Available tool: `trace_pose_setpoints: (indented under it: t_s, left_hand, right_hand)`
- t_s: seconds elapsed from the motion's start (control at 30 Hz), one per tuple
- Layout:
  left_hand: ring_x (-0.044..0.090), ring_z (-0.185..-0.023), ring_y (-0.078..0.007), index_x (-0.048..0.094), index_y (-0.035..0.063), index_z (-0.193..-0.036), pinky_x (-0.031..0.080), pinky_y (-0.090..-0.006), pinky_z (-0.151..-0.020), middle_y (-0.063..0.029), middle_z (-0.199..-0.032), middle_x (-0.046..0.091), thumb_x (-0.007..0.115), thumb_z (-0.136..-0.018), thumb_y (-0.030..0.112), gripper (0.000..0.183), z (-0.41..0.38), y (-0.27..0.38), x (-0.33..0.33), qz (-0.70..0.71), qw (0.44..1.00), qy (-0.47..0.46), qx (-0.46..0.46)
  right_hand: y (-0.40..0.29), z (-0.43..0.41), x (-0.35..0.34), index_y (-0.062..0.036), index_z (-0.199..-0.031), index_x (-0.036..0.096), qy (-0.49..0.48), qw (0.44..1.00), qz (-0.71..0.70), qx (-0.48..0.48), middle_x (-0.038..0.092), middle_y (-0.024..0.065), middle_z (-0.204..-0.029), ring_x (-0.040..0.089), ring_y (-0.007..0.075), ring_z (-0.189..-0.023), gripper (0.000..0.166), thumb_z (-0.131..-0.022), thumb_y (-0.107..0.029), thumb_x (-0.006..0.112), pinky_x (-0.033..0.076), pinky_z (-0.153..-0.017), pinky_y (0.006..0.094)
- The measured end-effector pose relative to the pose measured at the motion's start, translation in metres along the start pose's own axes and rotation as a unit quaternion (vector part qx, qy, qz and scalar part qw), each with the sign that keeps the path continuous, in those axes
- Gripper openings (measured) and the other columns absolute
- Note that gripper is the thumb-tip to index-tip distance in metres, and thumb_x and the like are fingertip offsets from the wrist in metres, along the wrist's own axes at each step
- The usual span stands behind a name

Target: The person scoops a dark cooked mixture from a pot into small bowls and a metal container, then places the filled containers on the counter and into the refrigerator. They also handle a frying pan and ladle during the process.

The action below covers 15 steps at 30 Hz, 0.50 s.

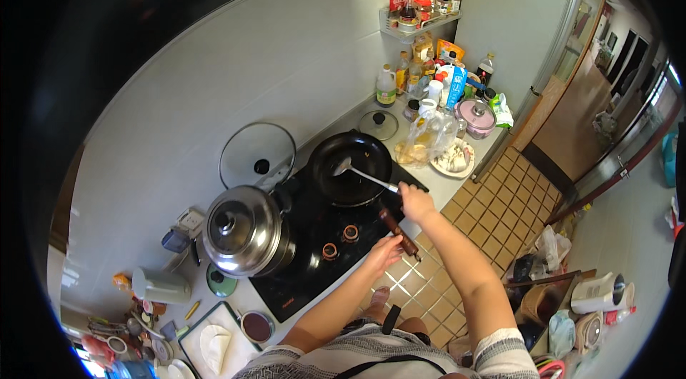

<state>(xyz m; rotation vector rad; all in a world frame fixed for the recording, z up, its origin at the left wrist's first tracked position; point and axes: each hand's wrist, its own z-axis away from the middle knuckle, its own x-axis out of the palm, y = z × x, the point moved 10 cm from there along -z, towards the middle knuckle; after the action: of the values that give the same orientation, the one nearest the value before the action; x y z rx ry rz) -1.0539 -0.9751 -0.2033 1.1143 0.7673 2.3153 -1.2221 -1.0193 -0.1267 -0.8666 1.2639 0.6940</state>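
My right hand (416,203) is closed around the dark handle of a metal spatula (370,178). The spatula's blade rests inside a black wok (328,162), which has a few small bits on its inner wall and little else visible in it. A brown wok handle (399,233) points from the wok towards me. Beside that handle is my left hand (385,254), fingers apart, its thumb at or very close to the wood; contact is hard to make out. Under the wok lies a black glass cooktop (305,293) with two control knobs (340,242).
Left of the wok stands a lidded steel pot (241,229); a glass lid (257,156) leans on the wall behind. A plate (453,159), plastic bag (429,135) and several bottles (407,73) crowd the right. Near left are a cutting board (195,347) and a cup of dark liquid (257,326).
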Motion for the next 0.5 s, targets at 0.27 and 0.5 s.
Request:
trace_pose_setpoints:
  t_s: [0.27, 0.5]
  left_hand:
    - [0.056, -0.069, -0.0210, 0.052, 0.0099, -0.095, 0.050, -0.0375, -0.067, -0.0050, -0.073, 0.053, 0.066, -0.089, 0.020, 0.019, -0.033, 0.017, 0.017, 0.305, 0.952, 0.009, 0.018]
    - [0.031, -0.043, -0.0058, 0.049, 0.0163, -0.086, 0.029, -0.0248, -0.042, 0.0090, -0.055, 0.034, 0.072, -0.087, 0.016, 0.023, 0.021, 0.059, -0.020, 0.102, 0.990, 0.097, 0.027]
  right_hand:
    - [-0.012, 0.027, -0.045, -0.0076, -0.123, 0.047, 0.051, 0.982, -0.176, -0.044, 0.068, 0.0188, -0.095, 0.068, 0.0374, -0.083, 0.041, -0.087, -0.017, 0.063, 0.054, -0.069, 0.0446]
    - [0.061, 0.096, -0.041, -0.0092, -0.121, 0.048, 0.023, 0.804, -0.592, 0.047, 0.066, 0.0095, -0.083, 0.063, 0.0184, -0.073, 0.032, -0.092, -0.010, 0.061, 0.051, -0.068, 0.0335]
